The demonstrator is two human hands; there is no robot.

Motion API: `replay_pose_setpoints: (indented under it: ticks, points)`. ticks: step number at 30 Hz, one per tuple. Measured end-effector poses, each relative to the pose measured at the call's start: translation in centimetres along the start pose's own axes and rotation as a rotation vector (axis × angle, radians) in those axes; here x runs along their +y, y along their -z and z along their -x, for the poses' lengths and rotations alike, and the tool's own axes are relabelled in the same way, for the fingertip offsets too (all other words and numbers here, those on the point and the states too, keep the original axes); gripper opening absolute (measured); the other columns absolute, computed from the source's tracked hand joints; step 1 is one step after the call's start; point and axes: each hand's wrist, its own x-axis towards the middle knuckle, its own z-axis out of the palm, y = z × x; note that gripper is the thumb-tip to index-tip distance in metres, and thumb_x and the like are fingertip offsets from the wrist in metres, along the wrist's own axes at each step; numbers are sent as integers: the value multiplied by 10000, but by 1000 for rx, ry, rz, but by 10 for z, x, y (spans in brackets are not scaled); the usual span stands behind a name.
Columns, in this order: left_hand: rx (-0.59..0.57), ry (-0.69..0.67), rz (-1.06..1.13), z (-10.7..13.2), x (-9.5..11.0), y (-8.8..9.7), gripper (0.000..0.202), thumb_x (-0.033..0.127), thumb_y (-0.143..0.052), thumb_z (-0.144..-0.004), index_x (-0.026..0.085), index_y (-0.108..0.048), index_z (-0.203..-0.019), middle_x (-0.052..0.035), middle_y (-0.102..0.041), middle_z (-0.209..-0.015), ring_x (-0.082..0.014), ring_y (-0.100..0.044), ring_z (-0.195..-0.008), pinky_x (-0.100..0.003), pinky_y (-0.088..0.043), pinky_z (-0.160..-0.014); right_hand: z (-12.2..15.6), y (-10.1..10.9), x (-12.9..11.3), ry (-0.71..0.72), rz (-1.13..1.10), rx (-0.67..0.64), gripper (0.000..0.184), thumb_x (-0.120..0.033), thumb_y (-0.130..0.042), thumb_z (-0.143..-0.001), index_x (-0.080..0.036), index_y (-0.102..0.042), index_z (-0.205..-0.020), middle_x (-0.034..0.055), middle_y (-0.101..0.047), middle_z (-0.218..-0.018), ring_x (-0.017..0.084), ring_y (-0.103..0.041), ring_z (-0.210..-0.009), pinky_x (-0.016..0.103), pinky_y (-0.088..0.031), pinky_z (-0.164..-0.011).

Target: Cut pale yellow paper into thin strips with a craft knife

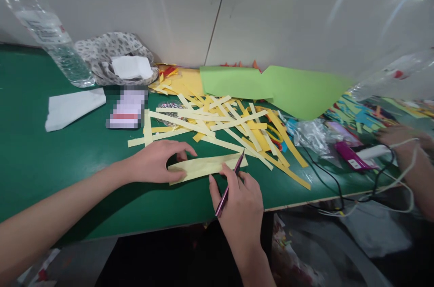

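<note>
A pale yellow paper strip [203, 167], wider than the loose ones behind it, lies across the green table in front of me. My left hand [158, 160] grips its left end, thumb on top and fingers curled at the far side. Between the fingers of my right hand [239, 196] is a slim purple pen [222, 203], its dark end pointing up and away across the strip's right part. The right index fingertip and thumb are at the strip's near edge. Just beyond, narrow pale and deeper yellow paper strips [233, 119] lie in a loose, crossing pile.
Behind the pile, green paper sheets [291, 90] lean near the wall. At left are a water bottle [64, 52], a patterned cloth bag [115, 43], white tissue [74, 106] and a phone [127, 108]. Rightward are cables, a purple device [352, 156] and another person's hand [403, 142].
</note>
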Motion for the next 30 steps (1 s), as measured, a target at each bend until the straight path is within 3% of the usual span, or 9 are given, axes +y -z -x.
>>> replay_pose_setpoints:
  ticks: [7, 10, 12, 15, 17, 21, 23, 26, 30]
  points:
    - [-28, 9, 43, -1, -9, 2, 377, 310, -602, -782, 253, -549, -1150, 30, -639, -820, -131, -575, -687, -225, -392, -611, -14, 4, 49, -77, 75, 4, 237, -383, -546, -884, -167, -642, -897, 113, -663, -771, 280, -585, -789, 397, -450, -752]
    - [-48, 3, 63, -1, -8, 3, 372, 302, -596, -788, 249, -543, -1153, 35, -629, -804, -123, -566, -673, -219, -389, -604, -13, 6, 71, -122, 122, -1, 244, -383, -540, -885, -162, -641, -905, 117, -674, -783, 286, -600, -792, 403, -452, -757]
    - [-46, 5, 69, -1, -8, 2, 375, 297, -594, -789, 249, -538, -1157, 35, -628, -808, -121, -563, -669, -217, -387, -600, -11, 9, 77, -169, 26, 62, 266, -382, -512, -906, -151, -635, -958, 129, -696, -849, 283, -624, -828, 403, -458, -779]
    - [-47, 19, 82, -1, -8, 2, 383, 316, -598, -794, 242, -526, -1163, 30, -627, -803, -124, -562, -665, -219, -392, -593, -7, 16, 69, -277, -294, 203, 324, -360, -406, -964, -152, -576, -1145, 115, -707, -932, 226, -649, -792, 370, -477, -762]
    - [-53, 15, 99, 0, -8, 4, 394, 335, -602, -795, 238, -517, -1168, 23, -632, -816, -129, -566, -680, -221, -401, -595, -8, 20, 58, -278, -461, 267, 378, -382, -352, -977, -162, -541, -1220, 83, -695, -878, 188, -631, -685, 334, -480, -671]
    - [-102, -20, 133, 2, -9, 12, 436, 298, -625, -763, 233, -497, -1175, 5, -647, -919, -137, -580, -763, -225, -430, -646, -14, 29, 34, -251, -511, 303, 353, -393, -401, -957, -174, -677, -942, 31, -619, -680, 153, -584, -595, 288, -448, -578]
    - [-142, -19, 124, 3, -9, 14, 455, 241, -620, -742, 226, -490, -1177, 5, -646, -925, -135, -577, -763, -226, -433, -656, -15, 31, 23, -301, -569, 317, 288, -363, -459, -937, -179, -678, -902, 15, -615, -637, 133, -565, -539, 271, -442, -540]
    - [-157, -35, 89, 3, -10, 13, 473, 202, -618, -719, 219, -493, -1175, 15, -635, -860, -125, -560, -711, -222, -422, -631, -14, 32, 9, -370, -728, 228, 176, -317, -585, -870, -193, -647, -978, 1, -658, -646, 127, -576, -494, 251, -451, -481]
    - [-90, -98, 105, 2, -12, 9, 416, 211, -610, -745, 212, -500, -1146, 33, -620, -791, -108, -546, -662, -213, -415, -615, -17, 30, -3, -249, -864, 74, 62, -223, -660, -810, -210, -660, -749, -4, -670, -607, 167, -662, -613, 271, -523, -571]
